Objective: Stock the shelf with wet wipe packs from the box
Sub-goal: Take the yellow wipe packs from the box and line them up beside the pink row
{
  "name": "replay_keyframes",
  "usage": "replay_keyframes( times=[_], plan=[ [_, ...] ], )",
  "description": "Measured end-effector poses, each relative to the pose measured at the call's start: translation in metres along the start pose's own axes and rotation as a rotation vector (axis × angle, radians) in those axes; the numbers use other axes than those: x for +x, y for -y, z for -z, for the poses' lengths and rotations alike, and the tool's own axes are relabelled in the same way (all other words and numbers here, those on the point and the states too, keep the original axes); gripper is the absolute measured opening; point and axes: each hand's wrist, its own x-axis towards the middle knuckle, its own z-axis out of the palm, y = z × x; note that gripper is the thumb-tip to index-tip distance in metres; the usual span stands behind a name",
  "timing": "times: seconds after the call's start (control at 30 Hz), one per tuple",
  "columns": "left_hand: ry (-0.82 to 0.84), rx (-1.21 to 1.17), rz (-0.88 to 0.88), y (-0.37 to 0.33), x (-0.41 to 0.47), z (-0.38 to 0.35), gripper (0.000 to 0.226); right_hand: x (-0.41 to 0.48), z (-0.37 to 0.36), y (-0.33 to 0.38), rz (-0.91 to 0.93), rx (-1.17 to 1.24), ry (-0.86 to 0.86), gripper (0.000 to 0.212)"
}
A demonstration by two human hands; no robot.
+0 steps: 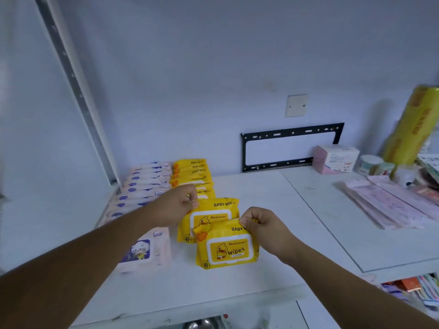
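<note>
Now the right hand [261, 227] pinches the front yellow pack [226, 248] by its top edge; the left hand [177, 205] grips the pack behind [211, 216]. Seat both upright, labels forward, continuing the yellow row [192, 173].

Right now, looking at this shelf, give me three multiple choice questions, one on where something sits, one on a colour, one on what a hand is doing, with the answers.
1. Where does the row of pink packs lie relative to the row of yellow baby wipe packs?
A. Left of it
B. Right of it
C. On top of it

2. What colour is the tall roll at the right end of the shelf?
A. Blue
B. Yellow
C. Black

3. What is the right hand doing?
A. Resting flat on the shelf
B. Pinching the top edge of the front yellow pack
C. Touching the wall plate

Answers:
1 A, the pink row lines the left side, beside the yellow one.
2 B, its wrapper is yellow with orange print.
3 B, its fingertips close on that pack's upper seam, while the left hand grips the pack behind.
</note>
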Motion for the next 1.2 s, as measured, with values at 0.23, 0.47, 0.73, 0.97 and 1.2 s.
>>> replay_keyframes(
  times=[0.23, 0.47, 0.73, 0.97, 1.2],
  plan=[
    [0.033, 0.01, 0.068, 0.062, 0.029, 0.011, 0.015, 0.034, -0.044, -0.004, -0.028, 0.02, 0.047, 0.023],
    [0.047, 0.066, 0.088, 0.085, 0.047, 0.01, 0.014, 0.074, -0.067, -0.012, -0.059, 0.085, 0.051, 0.028],
    [0.058, 0.173, 0.018, 0.099, 0.076, 0.009, 0.01, 0.112, -0.083, -0.023, -0.105, 0.104, -0.006, 0.024],
    [0.022, 0.391, -0.01, 0.109, 0.089, 0.017, 0.012, 0.134, -0.088, -0.031, -0.144, 0.109, -0.055, 0.023],
    [-0.028, 0.516, -0.074, 0.122, 0.092, 0.021, 0.012, 0.141, -0.102, -0.035, -0.129, 0.116, -0.08, 0.018]
  ],
)
